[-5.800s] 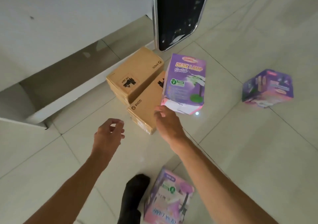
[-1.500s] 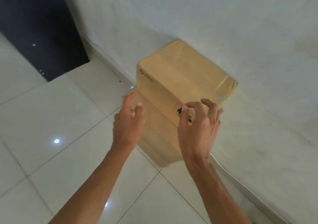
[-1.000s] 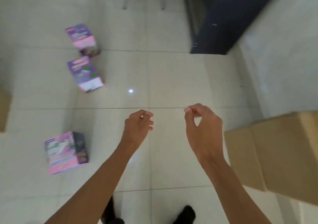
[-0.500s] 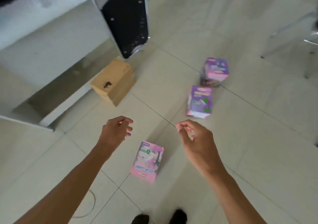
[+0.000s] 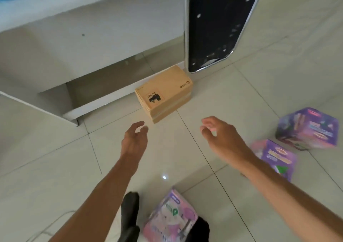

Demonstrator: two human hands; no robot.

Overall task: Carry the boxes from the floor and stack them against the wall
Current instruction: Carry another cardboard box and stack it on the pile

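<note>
Head camera: both arms reached over bare floor tiles (image 5: 55, 167), the left hand (image 5: 134, 139) and right hand (image 5: 220, 135) spread open and empty, just short of a cardboard box (image 5: 164, 93) lying beside the white counter (image 5: 92, 37). Three purple boxes (image 5: 308, 128) lay scattered right and near the feet.

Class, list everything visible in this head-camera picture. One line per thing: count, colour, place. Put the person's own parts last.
Cardboard box: one, brown, on the floor by the white unit.
Lamp boxes: three, purple and pink; one far right, one under the right forearm, one by the feet.
Dark panel: one, black with silver edge, upright beyond the brown box.
White unit: one, upper left.
Floor: pale tiles.
Feet: dark socks, bottom.
Left hand: open, empty.
Right hand: open, empty.
</note>
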